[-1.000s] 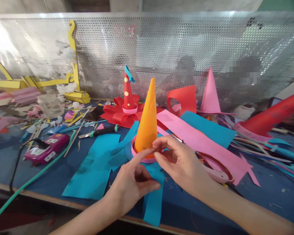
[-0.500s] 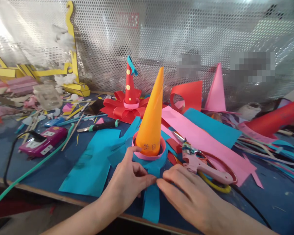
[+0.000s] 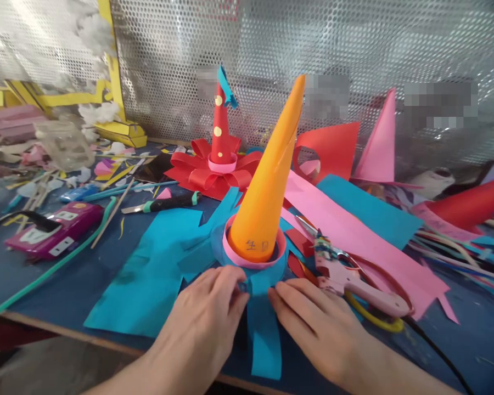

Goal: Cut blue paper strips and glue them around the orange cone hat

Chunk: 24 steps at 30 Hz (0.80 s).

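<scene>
An orange paper cone (image 3: 265, 203) with handwritten characters stands inside a pink paper ring (image 3: 233, 254), leaning slightly right. Blue paper strips spread from the ring's base. One blue paper strip (image 3: 265, 329) hangs toward me over the table edge. My left hand (image 3: 209, 312) has thumb and forefinger pinched on blue paper at the left side of that strip, near the ring; the exact spot is partly hidden by the fingers. Resting beside the strip's right edge, my right hand (image 3: 313, 321) has its fingers stretched out and holds nothing visible.
Right of the cone lie scissors (image 3: 354, 263) and a pink glue gun (image 3: 346, 280) on pink paper (image 3: 354, 230). A craft knife (image 3: 164, 203), a purple power strip (image 3: 55, 230) and blue paper (image 3: 144, 280) are left. A red spotted cone (image 3: 219, 129) stands behind.
My left forefinger has come down off the pink ring, and the pinch has moved left off the strip's middle. The cone leans further right. The whole view has shifted slightly.
</scene>
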Motion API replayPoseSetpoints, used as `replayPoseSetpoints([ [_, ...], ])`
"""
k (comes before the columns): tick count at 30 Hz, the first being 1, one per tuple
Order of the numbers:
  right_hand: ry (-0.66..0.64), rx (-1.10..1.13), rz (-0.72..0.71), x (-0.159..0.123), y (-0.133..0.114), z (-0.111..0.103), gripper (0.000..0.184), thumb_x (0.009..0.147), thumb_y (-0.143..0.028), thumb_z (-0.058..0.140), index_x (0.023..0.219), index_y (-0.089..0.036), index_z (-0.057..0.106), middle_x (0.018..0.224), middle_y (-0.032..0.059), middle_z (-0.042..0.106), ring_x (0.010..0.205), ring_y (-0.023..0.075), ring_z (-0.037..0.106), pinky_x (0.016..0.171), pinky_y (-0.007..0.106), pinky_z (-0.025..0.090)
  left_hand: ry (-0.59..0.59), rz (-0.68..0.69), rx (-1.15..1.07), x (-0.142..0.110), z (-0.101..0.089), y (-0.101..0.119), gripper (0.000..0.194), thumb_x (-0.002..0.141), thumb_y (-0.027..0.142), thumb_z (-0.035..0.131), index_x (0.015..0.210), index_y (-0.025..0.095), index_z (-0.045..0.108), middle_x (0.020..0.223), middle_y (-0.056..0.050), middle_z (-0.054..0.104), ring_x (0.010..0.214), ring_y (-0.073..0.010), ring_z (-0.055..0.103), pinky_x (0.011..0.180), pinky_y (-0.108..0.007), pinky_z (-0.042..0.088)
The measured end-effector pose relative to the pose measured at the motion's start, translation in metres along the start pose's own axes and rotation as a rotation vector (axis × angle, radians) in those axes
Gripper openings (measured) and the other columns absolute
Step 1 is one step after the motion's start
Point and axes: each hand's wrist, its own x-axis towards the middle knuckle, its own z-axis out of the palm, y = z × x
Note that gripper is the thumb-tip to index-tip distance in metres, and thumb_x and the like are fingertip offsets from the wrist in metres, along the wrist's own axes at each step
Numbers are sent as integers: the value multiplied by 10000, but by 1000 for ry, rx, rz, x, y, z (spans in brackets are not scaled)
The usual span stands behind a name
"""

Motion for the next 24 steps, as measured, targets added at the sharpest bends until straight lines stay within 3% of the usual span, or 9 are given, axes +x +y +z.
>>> replayPoseSetpoints([
  [3,-19,-17,34,5,0,1,397,967,-90,282,1002,-106,677,949,108,694,842,212,614,638,316,461,-24,214,187,-2,0,-7,188,928,135,424,1033,217,557,1064,-51,664,950,-242,605,808,-405,511],
  [6,-10,-22,60,12,-1,-1,436,967,-71,255,962,-107,689,868,89,702,739,182,622,583,301,444,-55,290,244,-2,3,-14,319,915,110,411,1187,213,543,1208,-50,641,1031,-257,577,868,-433,500],
  [15,13,-32,108,13,-2,6,423,946,-45,262,944,-91,682,811,94,698,700,190,625,559,317,440,-88,354,370,-7,12,-26,416,944,185,370,1338,237,492,1277,-20,631,1085,-271,514,823,-407,483],
  [24,-10,-6,135,16,-3,6,442,954,-51,255,909,-87,694,774,97,685,678,191,611,534,314,445,-123,311,415,-1,0,-11,374,930,180,384,1233,240,595,1272,19,643,1035,-258,534,794,-381,460],
])
